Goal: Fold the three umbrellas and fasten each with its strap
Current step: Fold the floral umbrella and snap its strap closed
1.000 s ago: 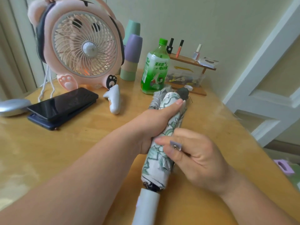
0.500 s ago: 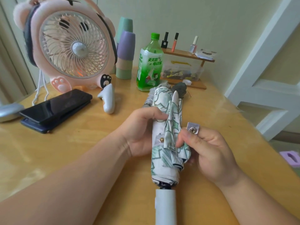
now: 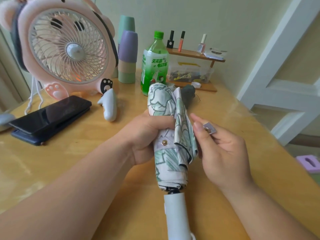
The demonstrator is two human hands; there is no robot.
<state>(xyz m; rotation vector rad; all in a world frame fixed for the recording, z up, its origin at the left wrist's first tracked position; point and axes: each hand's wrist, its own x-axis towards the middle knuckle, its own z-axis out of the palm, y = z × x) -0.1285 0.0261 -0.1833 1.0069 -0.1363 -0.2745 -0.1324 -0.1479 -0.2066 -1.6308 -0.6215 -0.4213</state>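
The fastening step is in hand. The folded umbrella is gripped round its middle by the left hand, over the table. The strap end is pinched by the right hand; it must be wrapped across and pressed onto the stud.

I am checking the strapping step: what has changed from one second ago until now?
The right hand drew the strap tab off the umbrella, rightward, baring the snap stud. The left hand still grips the umbrella; the right hand still pinches the strap tab.
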